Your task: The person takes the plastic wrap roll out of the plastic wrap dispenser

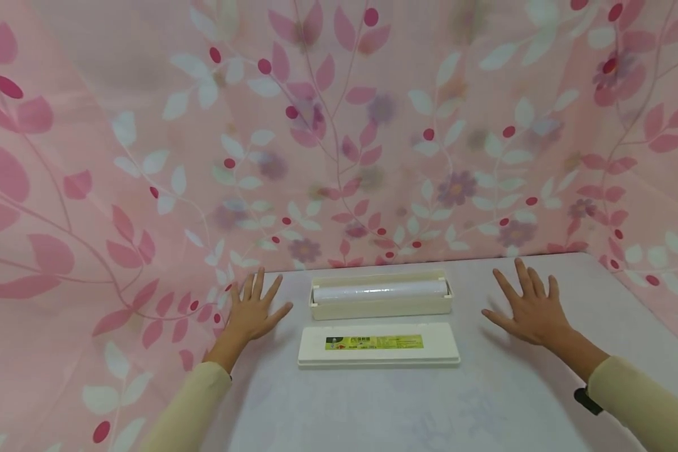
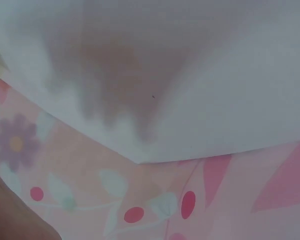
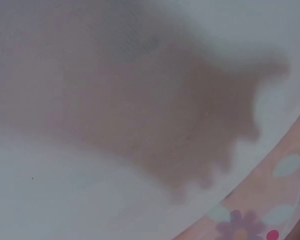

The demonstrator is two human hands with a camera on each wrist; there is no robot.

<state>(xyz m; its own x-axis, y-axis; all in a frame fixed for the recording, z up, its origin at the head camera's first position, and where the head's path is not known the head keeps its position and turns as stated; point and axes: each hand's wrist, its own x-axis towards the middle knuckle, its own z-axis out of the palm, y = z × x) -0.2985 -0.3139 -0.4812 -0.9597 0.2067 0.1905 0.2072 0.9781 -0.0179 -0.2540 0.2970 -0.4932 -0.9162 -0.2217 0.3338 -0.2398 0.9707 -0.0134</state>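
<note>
A roll of cling film [image 1: 380,290] lies inside a long white box [image 1: 381,309] near the far edge of the table. The box's flat lid [image 1: 380,356], with a green and yellow label [image 1: 375,342], rests on the table just in front of it. My left hand [image 1: 252,316] is spread left of the box, holding nothing. To the right, apart from box and lid, my right hand [image 1: 533,314] is also spread with nothing in it. The wrist views mostly show each hand's shadow on the tabletop; part of the left hand [image 2: 17,215] enters its view at lower left.
A pale tabletop [image 1: 361,408] lies under everything. Pink curtains [image 1: 339,157] with leaves and flowers stand along the back and both sides, close to the left hand. Light sleeves [image 1: 194,402] cover both forearms, and a dark band [image 1: 587,400] shows at the right wrist.
</note>
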